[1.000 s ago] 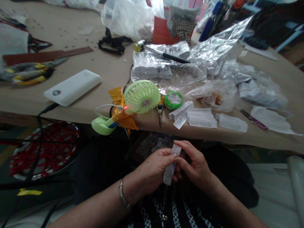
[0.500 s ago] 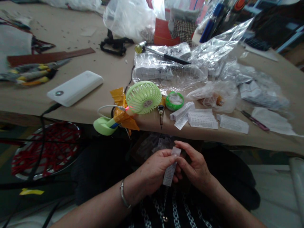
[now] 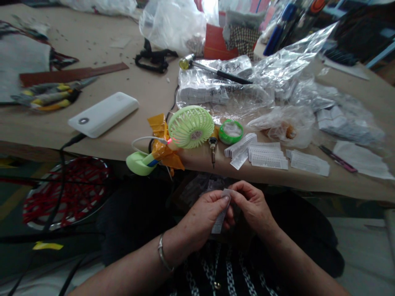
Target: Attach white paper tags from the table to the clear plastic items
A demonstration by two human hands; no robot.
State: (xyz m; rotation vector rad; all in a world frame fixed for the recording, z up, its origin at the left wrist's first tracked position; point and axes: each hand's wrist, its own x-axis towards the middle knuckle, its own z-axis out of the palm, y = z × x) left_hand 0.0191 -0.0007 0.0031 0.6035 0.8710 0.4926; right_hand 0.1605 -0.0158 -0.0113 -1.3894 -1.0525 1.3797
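A white printed label strip is held over my lap, just below the table edge. My left hand grips it with the thumb on top, and the strip's lower end hangs out under the fingers. At the strip's upper end, my right hand pinches with thumb and forefinger. The fingers hide the middle of the strip. On the table edge above lie stacks of similar labels, with a green round tub holding white material beside them.
A green fan is taped at the table edge beside a pointed tool. To the left lie a white power bank and pliers. A hammer rests on bagged labels. A pink-handled cutter lies right.
My right thumb and forefinger have closed on the strip's top end, which is now bent over. The whole view has shifted slightly, so the table appears further right.
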